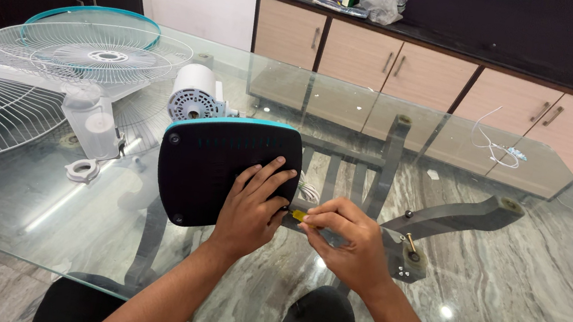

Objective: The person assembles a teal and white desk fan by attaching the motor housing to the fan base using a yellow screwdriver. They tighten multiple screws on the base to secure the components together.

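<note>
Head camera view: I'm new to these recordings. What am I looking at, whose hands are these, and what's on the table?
One picture, taken by a camera on a person's head, looking down at their own bare hands over a glass table. The left hand presses flat on a black base plate with a teal edge. The right hand pinches a small yellow part beside that plate. Farther left lie white wire fan grilles, a white motor and a clear fan blade.

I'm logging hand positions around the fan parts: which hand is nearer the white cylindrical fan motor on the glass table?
Left. The left hand rests flat on the black fan base panel just below the white cylindrical fan motor; the right hand sits farther off, pinching a small yellow tool.
</note>
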